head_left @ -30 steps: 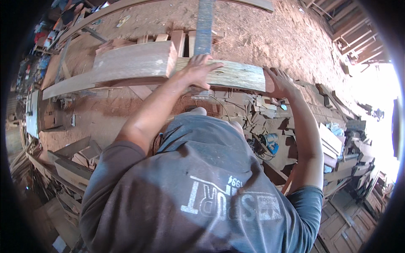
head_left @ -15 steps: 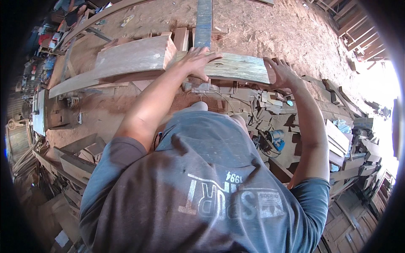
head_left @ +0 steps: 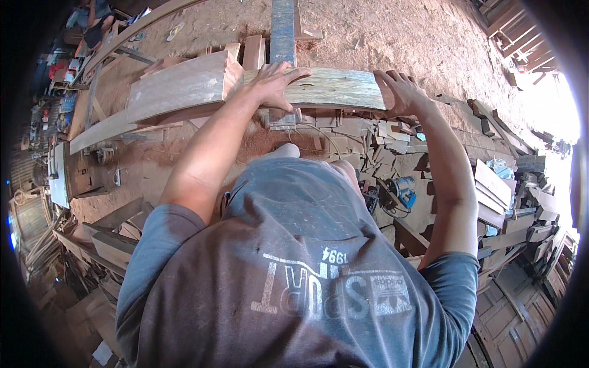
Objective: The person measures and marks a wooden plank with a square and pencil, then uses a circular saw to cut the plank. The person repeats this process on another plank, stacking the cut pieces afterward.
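Note:
My left hand [head_left: 276, 84] grips a long pale, mottled board [head_left: 334, 89], fingers on the far side and thumb at the near edge. At the board's right end, my right hand [head_left: 402, 93] has its fingers over the edge. The board lies across a narrow blue-grey beam [head_left: 283, 37]. Just left of my left hand sits a wider pinkish-grey stack of planks [head_left: 175, 83] with stepped right ends, on a long timber [head_left: 98, 132]. The undersides of both hands are hidden.
Wood offcuts [head_left: 383, 150] and a blue power tool [head_left: 404, 195] lie below to the right, with piled timber [head_left: 494, 196] beyond. More boards [head_left: 104, 245] lie at lower left. A person [head_left: 98, 27] is at the upper left, near a sandal [head_left: 175, 30] on the dusty ground.
The board, beam and both my hands sit slightly higher and further left in the picture, the surroundings shifting with the view. Both hands keep the same places on the board.

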Motion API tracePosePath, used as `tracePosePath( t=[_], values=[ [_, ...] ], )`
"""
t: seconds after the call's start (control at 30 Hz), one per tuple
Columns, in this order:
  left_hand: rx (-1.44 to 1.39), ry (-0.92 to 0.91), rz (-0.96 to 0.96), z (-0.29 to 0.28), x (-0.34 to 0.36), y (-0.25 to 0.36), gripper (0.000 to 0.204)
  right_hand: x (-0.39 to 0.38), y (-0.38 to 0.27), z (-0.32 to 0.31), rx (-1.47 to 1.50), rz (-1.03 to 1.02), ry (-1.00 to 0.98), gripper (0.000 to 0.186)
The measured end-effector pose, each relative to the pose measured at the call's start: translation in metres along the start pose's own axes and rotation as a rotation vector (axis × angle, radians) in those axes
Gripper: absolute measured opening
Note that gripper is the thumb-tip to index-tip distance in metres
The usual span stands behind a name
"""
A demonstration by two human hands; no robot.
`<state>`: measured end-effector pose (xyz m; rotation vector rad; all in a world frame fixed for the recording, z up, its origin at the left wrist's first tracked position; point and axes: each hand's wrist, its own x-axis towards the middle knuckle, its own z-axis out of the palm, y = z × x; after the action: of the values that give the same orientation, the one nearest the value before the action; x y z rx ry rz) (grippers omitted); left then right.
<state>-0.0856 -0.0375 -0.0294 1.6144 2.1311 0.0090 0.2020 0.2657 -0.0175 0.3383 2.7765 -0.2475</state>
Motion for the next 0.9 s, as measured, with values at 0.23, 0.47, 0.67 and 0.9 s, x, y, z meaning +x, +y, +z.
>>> tracePosePath(
  t=[0.23, 0.47, 0.67, 0.9],
  values=[
    [0.043, 0.005, -0.013, 0.006, -0.001, 0.002, 0.121, 0.0, -0.009, 0.0, 0.05, 0.038, 0.026, 0.136],
    [-0.017, 0.194, 0.044, 0.021, -0.005, 0.0, 0.109, 0.003, -0.017, 0.0, 0.047, 0.073, 0.055, 0.131],
    [-0.064, 0.226, 0.066, 0.023, -0.008, -0.004, 0.105, 0.002, -0.036, -0.015, 0.171, 0.044, 0.079, 0.113],
    [-0.078, 0.24, 0.085, 0.026, -0.011, -0.006, 0.106, 0.009, -0.032, -0.009, 0.084, 0.043, 0.044, 0.119]
  ],
)
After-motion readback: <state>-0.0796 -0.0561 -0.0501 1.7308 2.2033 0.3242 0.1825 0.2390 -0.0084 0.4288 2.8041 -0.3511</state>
